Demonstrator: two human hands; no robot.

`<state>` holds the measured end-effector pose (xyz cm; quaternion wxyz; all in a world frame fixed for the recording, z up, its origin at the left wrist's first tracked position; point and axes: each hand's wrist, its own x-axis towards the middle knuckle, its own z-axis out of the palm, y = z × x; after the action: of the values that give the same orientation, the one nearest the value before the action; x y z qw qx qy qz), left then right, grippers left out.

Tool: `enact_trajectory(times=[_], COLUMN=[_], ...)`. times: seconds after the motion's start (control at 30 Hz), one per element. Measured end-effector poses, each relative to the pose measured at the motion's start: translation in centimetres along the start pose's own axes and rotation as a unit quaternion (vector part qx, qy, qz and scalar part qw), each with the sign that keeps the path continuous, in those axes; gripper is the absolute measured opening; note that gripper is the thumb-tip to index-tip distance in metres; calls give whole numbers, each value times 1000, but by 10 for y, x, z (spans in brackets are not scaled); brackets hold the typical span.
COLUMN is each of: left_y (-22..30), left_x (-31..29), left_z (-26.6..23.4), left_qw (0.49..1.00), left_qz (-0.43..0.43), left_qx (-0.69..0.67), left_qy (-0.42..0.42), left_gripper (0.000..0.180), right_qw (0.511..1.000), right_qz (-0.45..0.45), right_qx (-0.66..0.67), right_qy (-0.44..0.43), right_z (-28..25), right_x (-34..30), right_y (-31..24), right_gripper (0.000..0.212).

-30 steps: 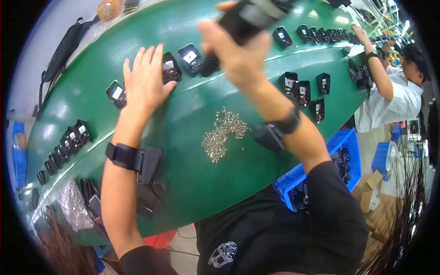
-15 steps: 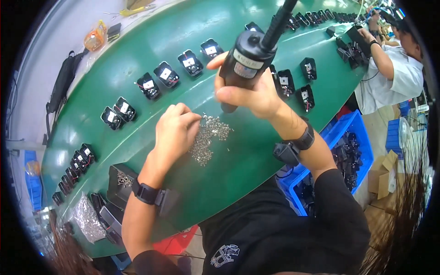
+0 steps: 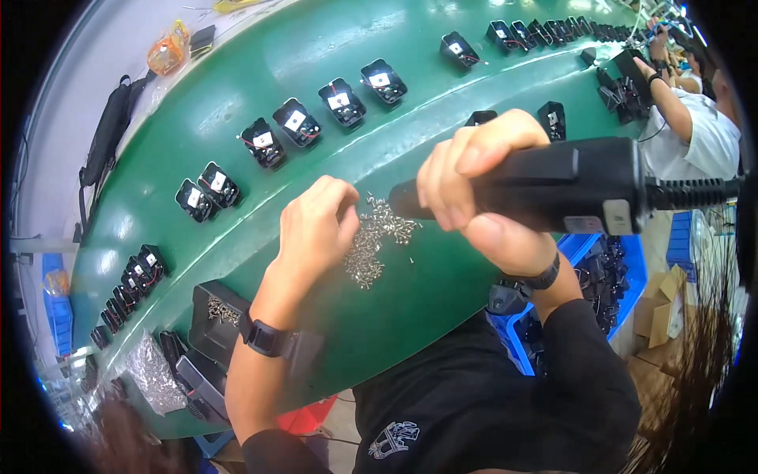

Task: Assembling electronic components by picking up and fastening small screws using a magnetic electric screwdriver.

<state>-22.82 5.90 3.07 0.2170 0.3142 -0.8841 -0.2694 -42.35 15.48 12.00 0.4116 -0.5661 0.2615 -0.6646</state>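
Observation:
Wrapped around the black body of a corded electric screwdriver is my right hand. The tool lies nearly level, its nose pointing left over a pile of small silver screws and its cable running off to the right. My left hand rests at the left edge of the pile with its fingers curled and pinched together. Whatever its fingertips may hold is hidden. Beyond the hands, a row of open black housings with white labels and red wires stands on the green table.
To the left, a black tray holds more screws beside a clear plastic bag. A blue crate of black parts stands at the right below the table edge. Another person works at the far right.
My right hand has swung the screwdriver from upright to nearly level, its cable end now to the right. My left hand has shifted slightly right, still pinched at the screws.

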Motion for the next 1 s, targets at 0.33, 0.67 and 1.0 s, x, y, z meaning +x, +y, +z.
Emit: enact_trajectory(times=[0.33, 0.67, 1.0], left_y=[-9, -10, -8], left_x=[8, 14, 17], left_z=[-8, -27, -25], left_qw=[945, 802, 766], left_qz=[-170, -198, -182], left_qx=[-277, -561, -616], left_qy=[20, 53, 26], left_gripper=[17, 26, 29], right_qw=[997, 989, 988], right_qz=[-70, -144, -148], right_qx=[13, 22, 31], right_qy=[18, 5, -1], right_z=[5, 8, 3], right_x=[14, 28, 31], right_y=[9, 16, 20], right_gripper=[38, 43, 43])
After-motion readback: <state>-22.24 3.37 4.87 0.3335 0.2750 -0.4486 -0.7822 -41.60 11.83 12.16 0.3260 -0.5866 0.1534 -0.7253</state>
